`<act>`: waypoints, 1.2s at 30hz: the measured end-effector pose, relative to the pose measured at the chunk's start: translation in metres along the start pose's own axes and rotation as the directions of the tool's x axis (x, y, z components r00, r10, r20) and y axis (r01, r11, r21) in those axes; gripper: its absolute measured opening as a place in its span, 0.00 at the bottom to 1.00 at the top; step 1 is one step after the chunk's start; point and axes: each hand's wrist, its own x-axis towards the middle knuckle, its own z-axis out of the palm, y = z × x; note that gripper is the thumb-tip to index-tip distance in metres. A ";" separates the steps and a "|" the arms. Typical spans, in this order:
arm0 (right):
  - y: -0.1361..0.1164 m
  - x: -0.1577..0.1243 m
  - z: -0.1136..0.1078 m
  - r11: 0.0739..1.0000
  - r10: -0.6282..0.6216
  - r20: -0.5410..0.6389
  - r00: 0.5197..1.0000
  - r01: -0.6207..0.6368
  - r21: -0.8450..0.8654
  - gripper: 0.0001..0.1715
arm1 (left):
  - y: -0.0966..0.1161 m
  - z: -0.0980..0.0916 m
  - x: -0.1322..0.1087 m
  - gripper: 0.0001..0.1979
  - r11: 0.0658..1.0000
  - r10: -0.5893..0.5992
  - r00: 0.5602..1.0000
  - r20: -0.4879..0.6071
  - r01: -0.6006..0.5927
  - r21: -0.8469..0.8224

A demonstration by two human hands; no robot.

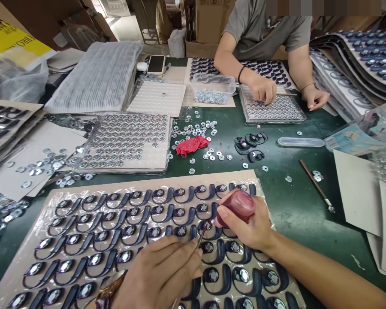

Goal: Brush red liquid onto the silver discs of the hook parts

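Observation:
My left hand [162, 268] lies over the sheet with its fingers together, closed on a thin pointed tool [202, 235] whose tip meets one of the round silver centres. My right hand [255, 225] is wrapped around a dark red rounded bulb [241, 205], held just above and right of that tip. Under both hands lies a plastic-covered card sheet [154, 184] carrying rows of dark curved pieces [159, 193] with silver discs. My hands cover part of the rows.
Opposite, a person's hand [263, 90] touches a tray [249, 116] of small silver parts. Loose washers [212, 156], a red crumpled cloth [193, 146], a disc-filled tray [125, 141], a clear tub [214, 88] and a brown stick [315, 182] lie around the sheet.

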 end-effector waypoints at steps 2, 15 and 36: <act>0.000 0.000 0.000 1.000 -0.015 0.008 1.000 0.015 -0.014 0.05 | -0.002 -0.002 0.000 0.12 0.998 -0.022 1.000 0.010 0.022 -0.062; -0.017 0.005 -0.015 0.994 0.045 0.189 0.981 -0.062 0.086 0.12 | -0.011 -0.008 -0.007 0.14 0.969 -0.126 0.989 0.072 0.139 -0.205; 0.007 0.031 0.001 0.993 0.005 0.077 0.997 -0.014 0.115 0.09 | -0.017 -0.001 0.008 0.19 0.963 0.144 0.982 0.123 -0.168 0.210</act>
